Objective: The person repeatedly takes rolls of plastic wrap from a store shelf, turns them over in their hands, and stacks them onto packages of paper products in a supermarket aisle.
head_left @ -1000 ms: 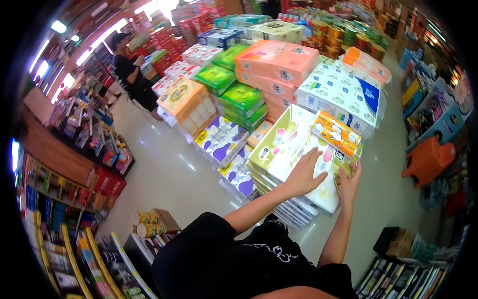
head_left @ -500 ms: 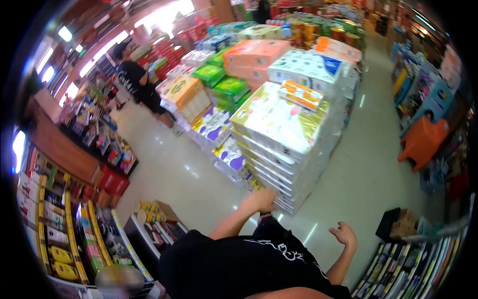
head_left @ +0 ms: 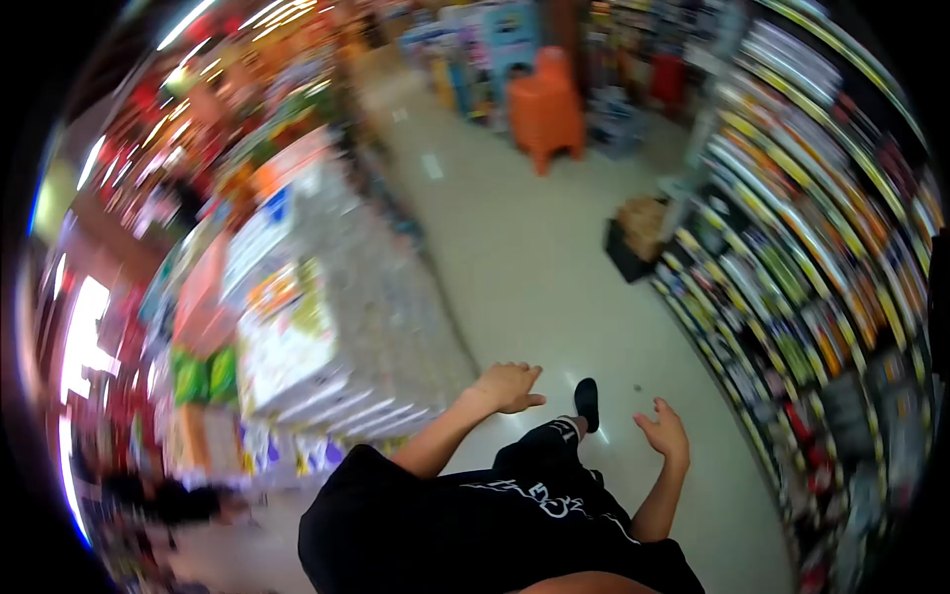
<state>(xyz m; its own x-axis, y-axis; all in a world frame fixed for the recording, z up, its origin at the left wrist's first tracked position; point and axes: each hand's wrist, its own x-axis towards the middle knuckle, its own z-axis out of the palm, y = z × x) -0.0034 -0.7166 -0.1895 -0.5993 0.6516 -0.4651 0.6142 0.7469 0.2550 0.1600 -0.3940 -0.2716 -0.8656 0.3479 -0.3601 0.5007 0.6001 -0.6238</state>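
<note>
My left hand [head_left: 511, 387] hangs in the air in front of my body, fingers apart, holding nothing. To its left rises a tall stack of wrapped paper packs [head_left: 287, 361], blurred, with an orange pack [head_left: 274, 290] lying on top. My right hand [head_left: 664, 433] is lower and to the right over the pale floor, thumb and fingers spread, with nothing in it. One dark shoe [head_left: 587, 404] shows on the floor between the two hands.
A long shelf of packaged goods [head_left: 792, 287] runs down the right side. By its end stands a dark box [head_left: 629, 251] with brown contents. An orange stool [head_left: 546, 111] is farther up the aisle. At lower left, a dark-clothed person [head_left: 178, 502] appears blurred.
The view has swung right, so the stack now lies at the left and the right shelf fills more. Both hands have come away from the packs they touched a second ago.
</note>
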